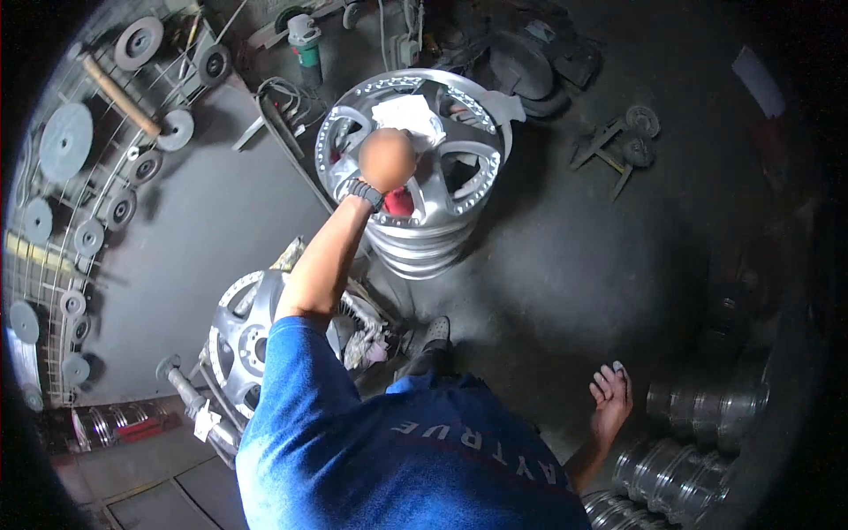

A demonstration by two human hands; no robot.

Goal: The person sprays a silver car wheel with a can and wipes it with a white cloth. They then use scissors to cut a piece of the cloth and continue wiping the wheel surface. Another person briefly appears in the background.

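Note:
My left arm reaches forward over a silver alloy wheel rim (485,191) with wide spokes, which lies flat on ribbed silver barrels of other rims. My left hand (387,159), with a dark band at the wrist, is over the spokes. A smeared patch hides its fingers. Just beyond it, a white sheet (405,113), paper or cloth, lies on the rim. Something red (399,202) shows through a gap between the spokes. Out to the right, my right hand (609,396) hangs away from everything, fingers loosely curled and apart, holding nothing.
A second spoked rim (237,353) stands on a machine at the left. Grinding discs (66,142) hang on a wire rack along the left wall. A green angle grinder (307,60) is at the back. Bare rim barrels (676,481) lie at the lower right.

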